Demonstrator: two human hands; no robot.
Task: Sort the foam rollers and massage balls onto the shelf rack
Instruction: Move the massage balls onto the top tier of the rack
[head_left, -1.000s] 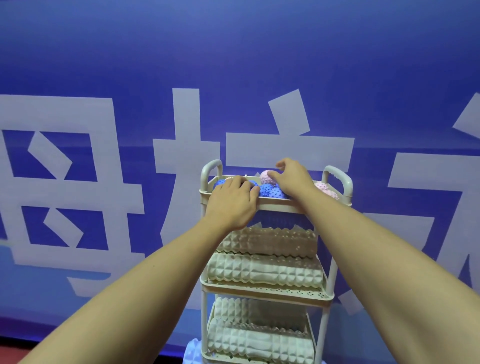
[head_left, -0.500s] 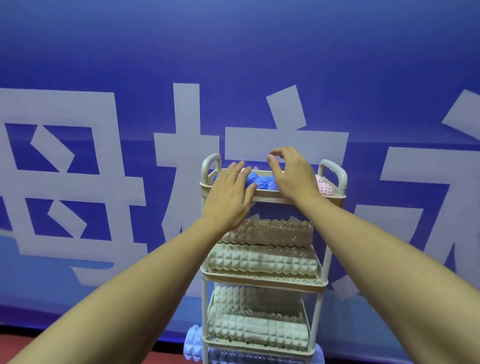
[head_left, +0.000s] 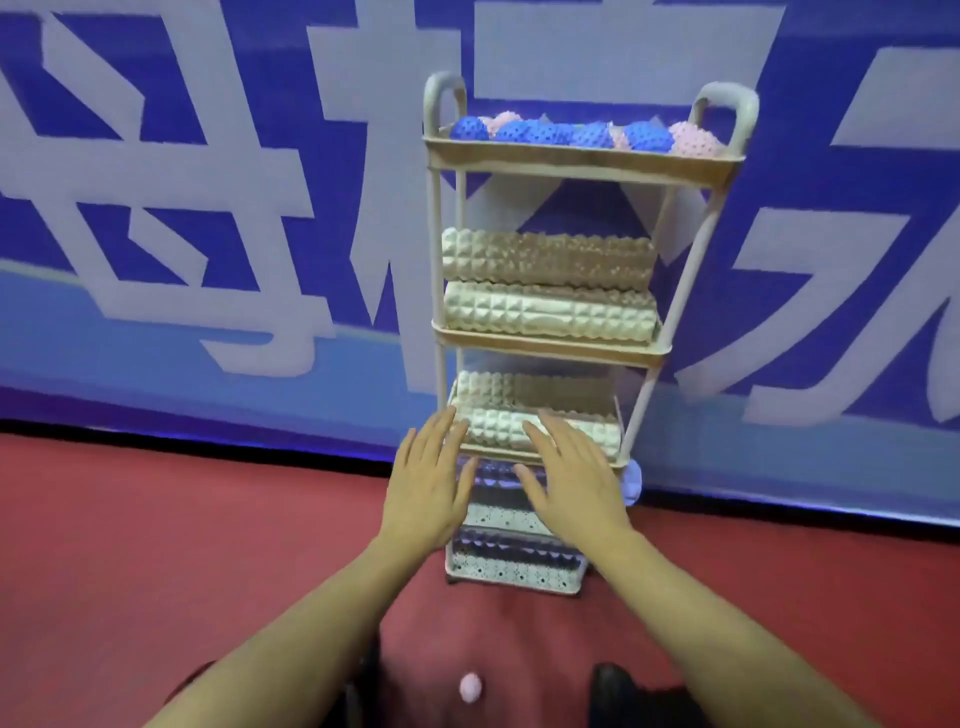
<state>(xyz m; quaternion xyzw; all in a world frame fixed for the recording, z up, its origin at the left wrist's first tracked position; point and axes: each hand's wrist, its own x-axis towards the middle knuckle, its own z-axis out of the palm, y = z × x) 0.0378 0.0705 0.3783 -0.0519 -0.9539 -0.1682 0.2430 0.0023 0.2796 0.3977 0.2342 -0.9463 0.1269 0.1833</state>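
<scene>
Holding both hands out flat with the fingers spread, we grip nothing: our left hand (head_left: 427, 491) and right hand (head_left: 574, 480) hover side by side in front of the lower part of the shelf rack (head_left: 582, 165), apart from each other, and we cannot tell whether the fingertips touch it. Behind them lies a cream foam roller (head_left: 511, 423), a cylinder covered in small raised pyramids, with a second one behind it on the same tier. Lower down, between and under our hands, sit darker blue knobbed rollers (head_left: 514, 551) in trays with perforated walls. The rack is a narrow pale frame with thin tubes and looped handles at the top corners. Its middle tier (head_left: 550, 347) carries two more cream rollers (head_left: 550, 312), stacked one above the other. The top tray is crowded with spiky massage balls (head_left: 589, 136), blue and pink, standing above its rim. To the rack's left and right the red floor (head_left: 156, 519) lies open up to the blue banner wall (head_left: 208, 130). One small pink ball (head_left: 470, 687) rests on the floor near us, between our forearms.
</scene>
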